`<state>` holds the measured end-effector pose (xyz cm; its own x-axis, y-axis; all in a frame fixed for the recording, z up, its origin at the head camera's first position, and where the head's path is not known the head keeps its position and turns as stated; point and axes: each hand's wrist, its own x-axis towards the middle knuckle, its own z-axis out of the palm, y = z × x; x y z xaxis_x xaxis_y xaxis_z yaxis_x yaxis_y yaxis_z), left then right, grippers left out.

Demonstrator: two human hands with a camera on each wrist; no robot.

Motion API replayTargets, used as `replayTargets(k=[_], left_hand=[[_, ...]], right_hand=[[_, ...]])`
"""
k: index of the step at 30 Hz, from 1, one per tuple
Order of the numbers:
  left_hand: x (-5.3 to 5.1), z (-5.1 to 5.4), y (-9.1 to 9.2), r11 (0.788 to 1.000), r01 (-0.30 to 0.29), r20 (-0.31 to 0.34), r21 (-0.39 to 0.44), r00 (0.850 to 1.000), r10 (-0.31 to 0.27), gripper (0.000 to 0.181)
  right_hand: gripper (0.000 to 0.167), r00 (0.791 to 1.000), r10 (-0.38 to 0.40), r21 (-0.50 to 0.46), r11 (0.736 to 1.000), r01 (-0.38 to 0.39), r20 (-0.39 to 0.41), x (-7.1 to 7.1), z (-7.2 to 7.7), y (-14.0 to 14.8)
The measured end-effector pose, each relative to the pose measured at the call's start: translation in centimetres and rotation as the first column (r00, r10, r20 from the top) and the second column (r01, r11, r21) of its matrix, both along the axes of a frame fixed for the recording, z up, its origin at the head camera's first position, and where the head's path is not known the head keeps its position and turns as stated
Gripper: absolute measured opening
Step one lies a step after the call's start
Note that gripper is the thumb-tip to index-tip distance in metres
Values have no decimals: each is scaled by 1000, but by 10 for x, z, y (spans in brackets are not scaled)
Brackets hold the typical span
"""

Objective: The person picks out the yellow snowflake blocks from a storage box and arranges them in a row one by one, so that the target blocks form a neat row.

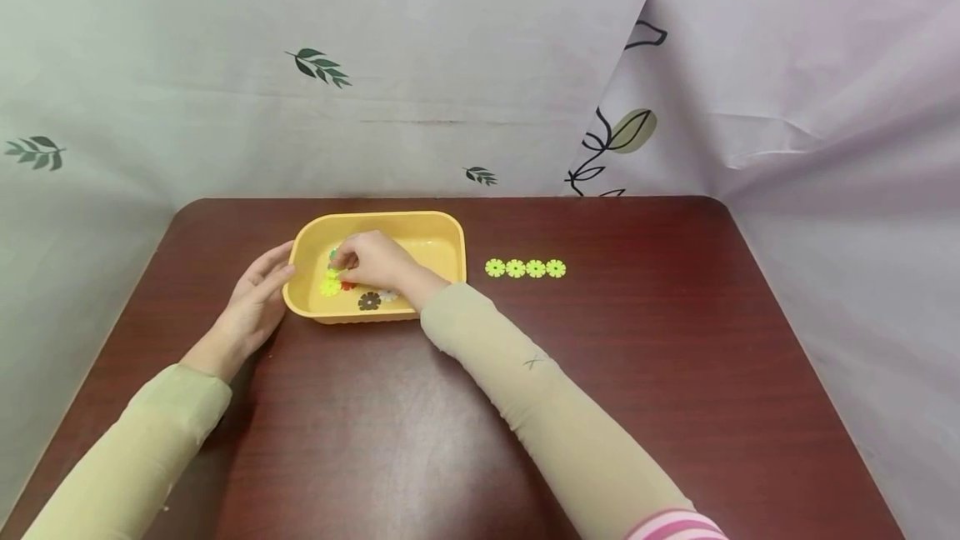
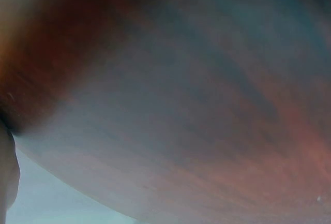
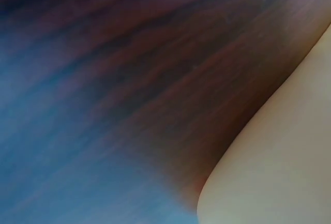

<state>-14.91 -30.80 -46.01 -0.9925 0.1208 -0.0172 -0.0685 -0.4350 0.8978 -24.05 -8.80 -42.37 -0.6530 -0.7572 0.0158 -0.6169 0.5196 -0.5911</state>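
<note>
Tray in yellow (image 1: 438, 244), left hand (image 1: 251, 307) at its outer left side, right hand (image 1: 378, 261) inside over flower-shaped pieces (image 1: 369, 301).

Seen only from the head view: both hands with tray and pieces; from the left wrist, just blurred worktop (image 2: 155, 105), a pale area (image 2: 51, 198) past its edge and a sliver of skin (image 2: 10, 177); from the right wrist, more blur beside a broad tan shape (image 3: 279, 157). Left fingers straight against the tray wall; right fingers bent at a yellow-green piece (image 1: 330, 287), grip or mere touch impossible to tell. Nearby in the tray, red, dark brown, white and green pieces, some partly covered. Right of the tray, on dark red-brown wood, a row of four yellow-green pieces (image 1: 529, 268), side by side. Behind and around, pale hangings (image 1: 450, 40) with leaf prints (image 1: 318, 67).
</note>
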Motion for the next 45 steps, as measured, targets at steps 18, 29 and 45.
replayTargets(k=[18, 29, 45], left_hand=[[-2, -3, 2, 1000, -6, -4, 19, 1000, 6, 38], [-3, -5, -2, 1000, 0, 1, -1, 1000, 0, 38], [1, -4, -3, 1000, 8, 4, -9, 1000, -8, 38]], right_hand=[[14, 989, -138, -115, 983, 144, 56, -3, 11, 15], [15, 978, -181, -166, 966, 197, 107, -8, 23, 46], [14, 960, -261, -212, 937, 278, 105, -12, 33, 108]])
